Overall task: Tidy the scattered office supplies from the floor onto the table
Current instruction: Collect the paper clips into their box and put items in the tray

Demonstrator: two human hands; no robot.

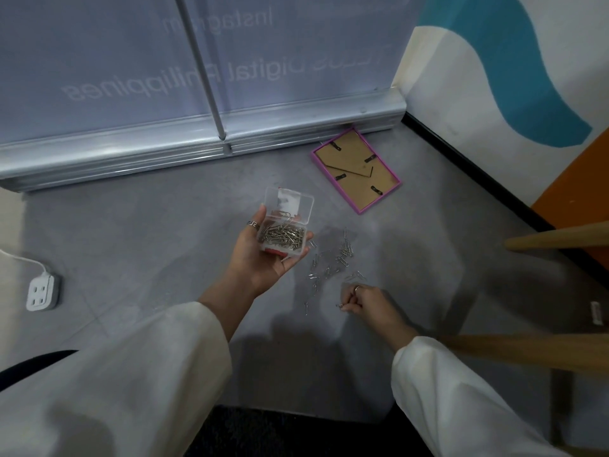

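Note:
My left hand (260,255) holds a small clear plastic box (285,237) palm up above the grey floor, its lid hinged open and several silver paper clips inside. More paper clips (333,262) lie scattered on the floor just right of the box. Low over the floor, my right hand (362,300) pinches a paper clip (339,305) between its fingertips. A pink picture frame (357,169) lies face down on the floor farther back, its brown backing up.
A metal banner base (197,140) runs along the back. The wall with black skirting (478,173) closes the right side. Wooden legs (560,240) stick in from the right. A white power strip (41,293) lies at the left.

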